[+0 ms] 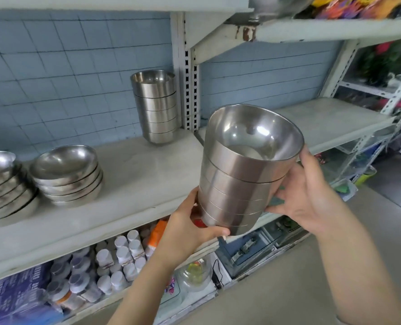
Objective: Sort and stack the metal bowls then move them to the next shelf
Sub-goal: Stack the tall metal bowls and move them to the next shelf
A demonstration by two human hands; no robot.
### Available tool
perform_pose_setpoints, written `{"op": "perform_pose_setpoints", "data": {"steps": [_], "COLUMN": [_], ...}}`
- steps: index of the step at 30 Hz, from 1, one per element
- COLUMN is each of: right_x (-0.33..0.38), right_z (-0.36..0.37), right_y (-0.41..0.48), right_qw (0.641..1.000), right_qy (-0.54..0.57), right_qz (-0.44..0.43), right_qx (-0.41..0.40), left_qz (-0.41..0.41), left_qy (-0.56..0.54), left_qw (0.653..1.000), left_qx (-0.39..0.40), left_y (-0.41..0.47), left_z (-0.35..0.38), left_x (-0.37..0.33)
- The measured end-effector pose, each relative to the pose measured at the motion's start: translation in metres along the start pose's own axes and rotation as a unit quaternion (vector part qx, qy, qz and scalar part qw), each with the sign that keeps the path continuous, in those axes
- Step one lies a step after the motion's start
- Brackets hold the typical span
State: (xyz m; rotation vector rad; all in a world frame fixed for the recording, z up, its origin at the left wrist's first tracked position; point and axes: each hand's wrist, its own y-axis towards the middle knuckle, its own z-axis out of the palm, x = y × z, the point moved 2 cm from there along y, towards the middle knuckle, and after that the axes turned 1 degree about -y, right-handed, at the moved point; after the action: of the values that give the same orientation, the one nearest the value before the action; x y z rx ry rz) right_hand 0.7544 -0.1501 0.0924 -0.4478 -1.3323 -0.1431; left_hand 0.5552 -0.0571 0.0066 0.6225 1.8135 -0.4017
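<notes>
Left hand (pixel 190 231) and right hand (pixel 312 202) grip one bowl stack (pixel 237 184); three stacks (pixel 157 109) (pixel 68 174) (pixel 4 186) sit shelved.

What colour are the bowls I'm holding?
The bowls are shiny silver metal; the head view shows it best.

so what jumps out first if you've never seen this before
A tall stack of deep steel bowls, tilted, is held mid-air in the centre, the left hand at its base and the right hand at its side. Behind it a similar stack stands on the shelf by the slotted upright, with piles of shallow bowls further left.
</notes>
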Motion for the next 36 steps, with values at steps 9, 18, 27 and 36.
{"op": "perform_pose_setpoints", "data": {"steps": [9,18,27,36], "right_x": [0.043,0.071,0.096,0.089], "right_z": [-0.121,-0.153,-0.143,-0.149], "right_y": [0.036,0.125,0.227,0.296], "right_qw": [0.999,0.996,0.989,0.991], "right_qy": [0.001,-0.032,-0.071,-0.047], "right_qz": [0.018,0.023,0.008,0.028], "right_qx": [0.027,0.082,0.127,0.122], "left_qz": [-0.011,-0.054,-0.056,-0.042], "left_qy": [0.01,0.005,-0.03,0.066], "left_qw": [0.999,0.995,0.99,0.988], "left_qx": [-0.049,-0.08,-0.126,-0.137], "left_y": [0.058,0.13,0.217,0.275], "left_z": [0.114,0.139,0.118,0.103], "left_x": [-0.041,-0.047,-0.026,-0.023]}}
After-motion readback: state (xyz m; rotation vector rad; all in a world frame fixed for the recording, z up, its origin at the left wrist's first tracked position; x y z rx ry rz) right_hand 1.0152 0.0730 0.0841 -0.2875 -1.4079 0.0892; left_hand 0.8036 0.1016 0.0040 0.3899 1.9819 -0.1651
